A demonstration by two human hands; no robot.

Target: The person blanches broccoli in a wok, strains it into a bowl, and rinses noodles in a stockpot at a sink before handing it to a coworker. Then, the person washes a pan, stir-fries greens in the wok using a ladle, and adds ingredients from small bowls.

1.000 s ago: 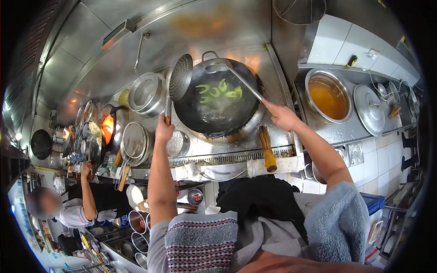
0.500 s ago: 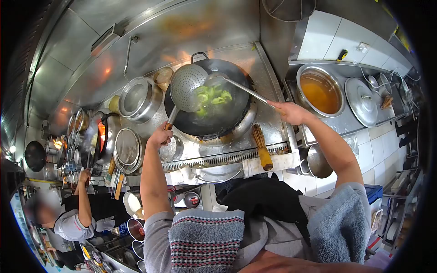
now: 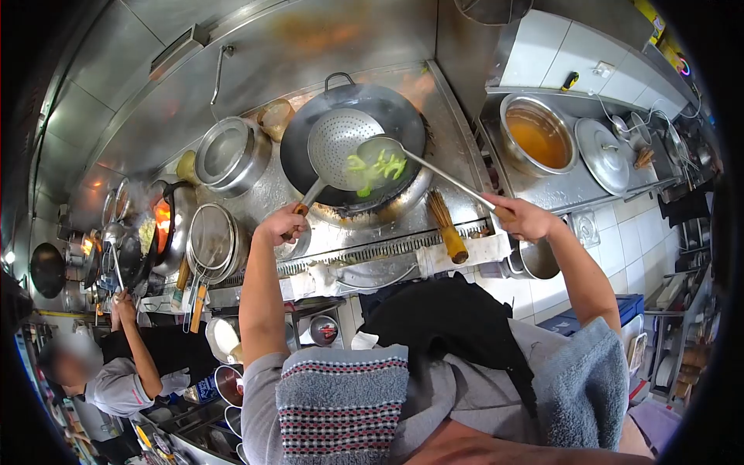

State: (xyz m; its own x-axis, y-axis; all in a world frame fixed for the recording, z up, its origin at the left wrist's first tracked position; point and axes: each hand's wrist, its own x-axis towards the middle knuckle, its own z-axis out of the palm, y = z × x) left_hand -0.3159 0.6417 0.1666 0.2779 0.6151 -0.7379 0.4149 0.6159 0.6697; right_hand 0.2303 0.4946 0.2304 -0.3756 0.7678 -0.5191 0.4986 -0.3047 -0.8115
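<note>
My left hand [image 3: 280, 225] is wrapped round the wooden handle of a perforated skimmer [image 3: 335, 138]. The skimmer lies over the inside of a large black wok [image 3: 298, 128] on the range. With my right hand [image 3: 528, 220] I grip the wooden end of a long-handled ladle [image 3: 442, 172]. Its bowl overlaps the skimmer's right side. Steaming green vegetable pieces [image 3: 380, 169] sit beneath the ladle, at the skimmer's lower right. Whether they rest on the skimmer or the wok is hard to make out.
A bamboo brush [image 3: 448, 236] lies at the range's front edge. On the right stand a pot of amber liquid [image 3: 538, 141] and a metal lid [image 3: 603, 159]. Stacked pots [image 3: 226, 159] and strainers [image 3: 212, 236] are at left. Beyond, a co-worker [image 3: 128, 380] works near flames.
The skimmer has moved right and lower over the wok, turned more face-up. The ladle's bowl has come down over the greens, and my right hand has shifted right and down.
</note>
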